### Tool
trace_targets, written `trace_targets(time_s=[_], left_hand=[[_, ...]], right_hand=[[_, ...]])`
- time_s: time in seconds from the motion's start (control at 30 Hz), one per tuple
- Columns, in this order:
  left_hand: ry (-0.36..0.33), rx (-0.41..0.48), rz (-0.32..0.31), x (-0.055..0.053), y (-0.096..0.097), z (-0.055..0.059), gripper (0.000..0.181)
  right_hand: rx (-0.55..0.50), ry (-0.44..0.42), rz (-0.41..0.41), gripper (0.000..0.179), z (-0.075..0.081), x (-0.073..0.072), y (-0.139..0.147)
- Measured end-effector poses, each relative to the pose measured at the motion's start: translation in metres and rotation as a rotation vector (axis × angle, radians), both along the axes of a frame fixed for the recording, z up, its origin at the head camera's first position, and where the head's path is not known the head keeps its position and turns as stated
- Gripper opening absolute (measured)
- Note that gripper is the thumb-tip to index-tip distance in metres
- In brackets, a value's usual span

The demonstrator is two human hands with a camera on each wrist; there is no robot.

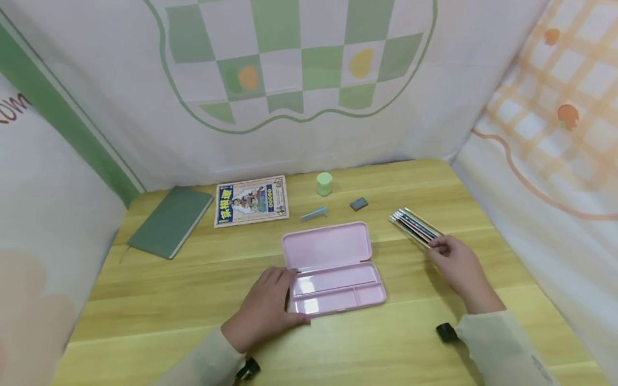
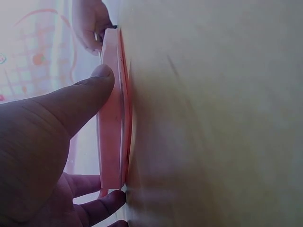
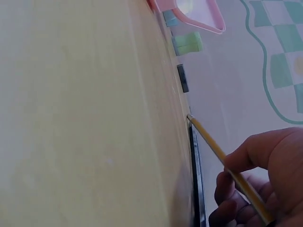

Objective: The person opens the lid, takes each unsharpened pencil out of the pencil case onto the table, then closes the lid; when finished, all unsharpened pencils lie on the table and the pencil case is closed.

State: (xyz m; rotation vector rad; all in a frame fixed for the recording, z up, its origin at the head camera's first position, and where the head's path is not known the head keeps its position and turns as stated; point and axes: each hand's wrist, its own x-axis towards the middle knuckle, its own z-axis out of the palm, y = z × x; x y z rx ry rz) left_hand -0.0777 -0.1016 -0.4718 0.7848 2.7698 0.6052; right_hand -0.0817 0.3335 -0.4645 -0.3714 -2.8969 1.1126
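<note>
A pink pencil case [image 1: 327,247] lies with its lid raised back on the wooden table, its compartments showing nothing inside. My left hand [image 1: 264,305] holds the case's left end, thumb along the front side and fingers at the back; the left wrist view shows the thumb [image 2: 94,90] against the case wall. To the right lies a bunch of pencils [image 1: 411,224] side by side. Over its near end, my right hand [image 1: 456,268] pinches one yellow pencil [image 3: 211,143] between thumb and fingers. That pencil's far tip is close to the others; whether it touches them I cannot tell.
Behind the case are a blue clip-like item [image 1: 314,213], a pale green cylinder [image 1: 324,184] and a dark eraser-like block [image 1: 359,203]. A comic-style booklet [image 1: 252,201] and a green notebook [image 1: 170,222] lie at the back left. Printed curtains [image 1: 309,145] border the table.
</note>
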Motion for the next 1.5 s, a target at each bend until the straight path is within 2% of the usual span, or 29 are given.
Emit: trace_targets(time_s=[0.17, 0.4, 0.67, 0.83, 0.9, 1.0, 1.17, 1.27, 1.37, 1.5], left_hand=[[0.012, -0.003, -0.005, 0.000, 0.000, 0.001, 0.107], [0.015, -0.003, -0.005, 0.001, -0.001, 0.002, 0.106], [0.015, -0.006, -0.002, 0.000, -0.001, 0.001, 0.105], [-0.002, -0.013, -0.002, -0.001, -0.001, 0.002, 0.105], [-0.007, -0.015, -0.001, -0.001, -0.001, 0.002, 0.105], [-0.010, -0.015, -0.002, -0.001, 0.000, 0.002, 0.105], [-0.019, -0.011, 0.002, -0.001, 0.001, 0.002, 0.106], [-0.029, -0.019, 0.008, -0.002, 0.001, 0.002, 0.106], [-0.022, -0.030, 0.012, -0.002, 0.002, 0.000, 0.107], [-0.006, -0.031, 0.011, -0.002, 0.002, -0.002, 0.109]], right_hand=[[0.057, -0.029, 0.015, 0.033, 0.000, -0.003, -0.001], [0.134, -0.026, 0.053, 0.028, 0.000, -0.009, -0.002], [0.173, -0.032, 0.090, 0.025, 0.003, -0.014, -0.004], [0.183, 0.058, 0.100, 0.023, 0.014, -0.009, -0.029], [0.181, 0.110, 0.133, 0.018, 0.019, -0.005, -0.046], [0.166, 0.178, 0.260, 0.009, 0.022, 0.001, -0.075], [0.081, 0.215, 0.669, 0.017, 0.020, 0.007, -0.111], [0.088, 0.198, 0.837, 0.024, 0.016, 0.006, -0.122], [0.176, 0.178, 0.891, 0.025, 0.013, 0.004, -0.131], [0.266, 0.161, 0.891, 0.024, 0.013, 0.004, -0.136]])
